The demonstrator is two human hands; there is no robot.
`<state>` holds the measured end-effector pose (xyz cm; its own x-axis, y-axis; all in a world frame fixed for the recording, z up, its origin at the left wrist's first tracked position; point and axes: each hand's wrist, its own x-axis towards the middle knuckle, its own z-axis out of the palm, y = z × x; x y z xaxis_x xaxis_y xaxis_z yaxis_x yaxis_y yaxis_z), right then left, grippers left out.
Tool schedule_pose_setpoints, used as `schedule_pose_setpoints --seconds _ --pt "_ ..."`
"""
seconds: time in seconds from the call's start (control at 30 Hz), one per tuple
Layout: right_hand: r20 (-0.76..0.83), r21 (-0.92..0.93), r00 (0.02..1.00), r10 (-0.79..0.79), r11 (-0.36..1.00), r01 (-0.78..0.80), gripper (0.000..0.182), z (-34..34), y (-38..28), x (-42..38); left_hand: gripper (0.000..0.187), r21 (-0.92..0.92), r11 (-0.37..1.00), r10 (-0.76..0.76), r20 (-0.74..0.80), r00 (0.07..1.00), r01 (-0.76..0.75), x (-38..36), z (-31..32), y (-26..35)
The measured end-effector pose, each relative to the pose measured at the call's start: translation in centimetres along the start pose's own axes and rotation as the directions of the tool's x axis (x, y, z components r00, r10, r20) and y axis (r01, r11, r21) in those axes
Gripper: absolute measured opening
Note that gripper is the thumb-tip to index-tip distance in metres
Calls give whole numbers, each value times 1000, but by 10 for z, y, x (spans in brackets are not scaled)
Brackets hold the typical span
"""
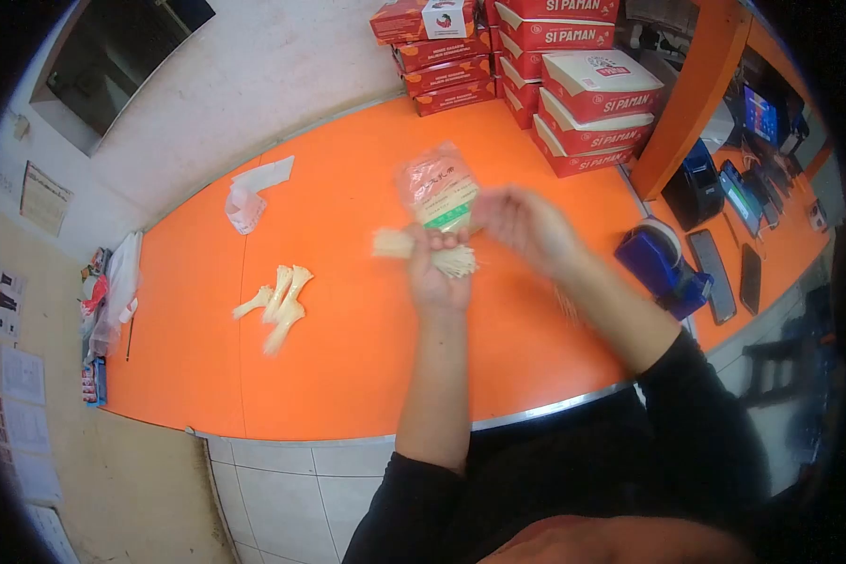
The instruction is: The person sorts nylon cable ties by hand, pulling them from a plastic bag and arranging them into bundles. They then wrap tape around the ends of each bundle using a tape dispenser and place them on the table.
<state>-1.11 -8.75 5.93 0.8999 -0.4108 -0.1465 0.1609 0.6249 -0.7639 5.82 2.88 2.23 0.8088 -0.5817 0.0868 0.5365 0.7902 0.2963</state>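
My left hand [438,274] is closed around a bundle of thin pale sticks [392,244], whose ends stick out on both sides of the fist. Just beyond it lies a clear plastic packet [439,185] with pink and green print. My right hand [528,228] is beside the packet's right edge, its fingers smeared by motion, so I cannot make out whether anything is in them. Several small pale bundles with flared ends [280,301] lie together on the orange table [348,376], left of my hands. A few thin sticks [566,303] show faintly by my right forearm.
Red food boxes [600,117] are stacked at the back right. A blue tape dispenser [663,268] and phones [712,273] sit on the right, near an orange post [691,103]. A crumpled plastic bag [246,207] lies at the back left.
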Motion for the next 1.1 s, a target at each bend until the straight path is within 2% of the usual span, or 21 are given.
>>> schedule_pose_setpoints --seconds 0.03,0.07,0.1,0.13,0.17,0.2,0.23,0.37,0.43,0.53,0.6,0.67,0.7,0.73,0.77,0.87,0.9,0.97,1.03,1.07,1.1 --pt "-3 6 1000 -3 1000 3 42 -4 14 -2 12 29 993 115 -19 993 -114 -1 4 3" --pt "37 79 992 123 989 -125 43 -8 29 -4 12 32 994 109 -20 994 -108 -4 8 2" --pt "84 145 966 245 956 -255 43 -8 38 -7 11 188 966 179 21 984 -180 -8 15 1" --pt "77 146 966 247 956 -256 43 0 41 -12 11 334 908 241 73 968 -251 -12 18 0" --pt "67 278 972 226 931 -236 44 11 44 -15 11 333 910 238 70 969 -248 -14 20 -5" --pt "56 405 977 206 890 -211 45 18 45 -16 10 485 844 198 112 974 -228 -16 21 -11" --pt "57 404 977 206 890 -212 45 17 45 -18 12 625 751 153 149 977 -213 -18 22 -15" --pt "107 335 979 171 921 -198 45 18 40 -21 13 582 774 160 205 966 -252 -17 18 -18" --pt "81 328 980 183 923 -200 45 13 43 -23 11 805 457 159 346 925 -379 -16 15 -24" --pt "57 360 986 158 918 -168 46 11 45 -21 18 800 508 167 270 948 -318 -23 14 -33" --pt "23 255 970 244 936 -242 44 8 35 -30 12 817 498 159 242 957 -290 -21 12 -36" --pt "-36 57 999 -4 998 6 42 -30 43 -15 9 835 488 144 211 967 -255 -17 0 -39" --pt "-39 64 999 -5 998 7 42 -40 34 -14 13 868 461 51 182 982 -184 -12 -12 -41" --pt "-79 -35 988 -134 991 131 40 -48 23 -16 18 897 427 -44 145 988 -113 -9 -19 -44" --pt "-107 -139 959 -262 959 246 39 -55 14 -18 18 900 423 -52 141 989 -106 -8 -26 -50" --pt "-42 -309 905 -424 867 392 36 -74 -1 -24 18 908 413 -105 118 987 -65 -4 -31 -64" --pt "-49 -300 903 -426 869 393 36 -73 -4 -26 17 913 405 -103 99 990 -49 -5 -31 -64" --pt "191 -641 789 -584 534 551 36 -64 -9 -39 16 923 385 -110 61 992 -14 -5 -32 -60" --pt "429 -773 628 -649 96 627 44 -51 -20 -53 16 922 363 -194 -65 979 133 -8 -25 -56" --pt "484 -785 617 -620 2 619 47 -48 -15 -56 16 924 355 -198 -74 977 142 -9 -19 -59" --pt "538 -788 606 -586 -94 608 50 -47 -12 -57 16 849 518 -177 -10 984 101 -11 -15 -62"
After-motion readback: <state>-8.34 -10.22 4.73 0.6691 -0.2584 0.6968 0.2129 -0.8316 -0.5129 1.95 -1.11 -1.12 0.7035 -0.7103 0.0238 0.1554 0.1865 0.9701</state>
